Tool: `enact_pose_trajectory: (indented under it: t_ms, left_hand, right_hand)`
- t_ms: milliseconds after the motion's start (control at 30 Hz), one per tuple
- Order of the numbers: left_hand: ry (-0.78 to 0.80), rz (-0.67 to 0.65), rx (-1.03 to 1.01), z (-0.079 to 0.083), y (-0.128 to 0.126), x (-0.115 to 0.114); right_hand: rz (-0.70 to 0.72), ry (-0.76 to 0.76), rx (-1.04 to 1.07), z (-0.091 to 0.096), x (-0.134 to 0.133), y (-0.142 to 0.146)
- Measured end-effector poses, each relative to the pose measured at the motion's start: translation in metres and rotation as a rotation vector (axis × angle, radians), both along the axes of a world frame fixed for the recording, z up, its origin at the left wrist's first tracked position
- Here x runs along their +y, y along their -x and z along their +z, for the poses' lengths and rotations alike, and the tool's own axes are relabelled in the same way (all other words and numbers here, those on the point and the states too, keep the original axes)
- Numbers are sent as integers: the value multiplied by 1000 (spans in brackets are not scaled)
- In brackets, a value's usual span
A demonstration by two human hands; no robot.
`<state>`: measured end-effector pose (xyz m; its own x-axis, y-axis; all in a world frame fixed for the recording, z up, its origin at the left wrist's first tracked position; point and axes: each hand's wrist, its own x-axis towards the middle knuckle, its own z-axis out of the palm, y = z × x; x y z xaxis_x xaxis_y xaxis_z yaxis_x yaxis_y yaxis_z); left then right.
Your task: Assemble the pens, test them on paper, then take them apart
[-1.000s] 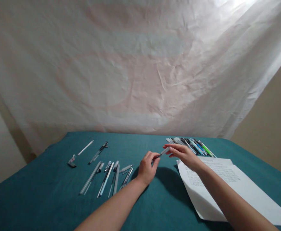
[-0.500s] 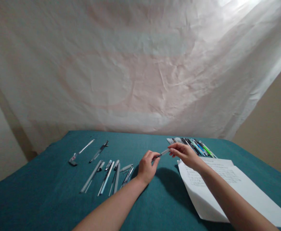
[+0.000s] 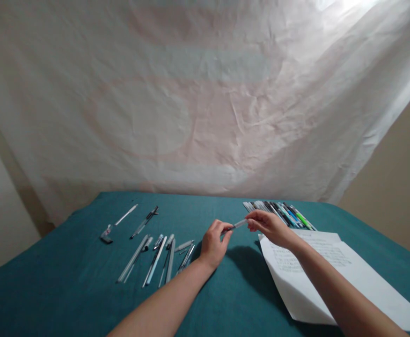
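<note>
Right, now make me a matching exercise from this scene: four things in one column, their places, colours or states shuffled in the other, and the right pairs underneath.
Things
1. central pen
2. paper
3. bright green pen
4. tablecloth

Places, colours, states
A. teal, spread beneath the other things
B. lying in the row of pens at the far right
C. held between the left grip and the right grip
D. white, bearing lines of writing

Right pairs: 1-C, 2-D, 3-B, 4-A
</note>
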<state>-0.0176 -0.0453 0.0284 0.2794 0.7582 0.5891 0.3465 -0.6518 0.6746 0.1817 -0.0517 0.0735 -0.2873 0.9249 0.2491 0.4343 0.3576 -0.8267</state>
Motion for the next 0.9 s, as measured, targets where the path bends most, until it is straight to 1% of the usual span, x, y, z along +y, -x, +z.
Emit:
enact_pose_trajectory:
  t_ms: [133, 300, 433, 600, 667, 733, 900]
  left_hand:
    - [1, -5, -11, 1, 0, 0]
    - [2, -3, -27, 1, 1, 2]
    - [1, -20, -14, -1, 1, 2]
    - [7, -21, 7, -4, 0, 3]
    - [16, -22, -2, -4, 0, 3]
    - [25, -18, -15, -5, -1, 4]
    - [50, -40, -47, -5, -2, 4]
  right_hand:
    - [-27, 15, -62, 0, 0, 0]
    - [11, 12, 51, 2, -3, -1]
    - [20, 6, 77, 1, -2, 1]
    - [-66, -28, 6, -5, 1, 3]
    - [-77, -24, 7, -6, 2, 4]
    - [-49, 17, 54, -5, 1, 5]
    - [77, 147, 247, -1, -5, 12]
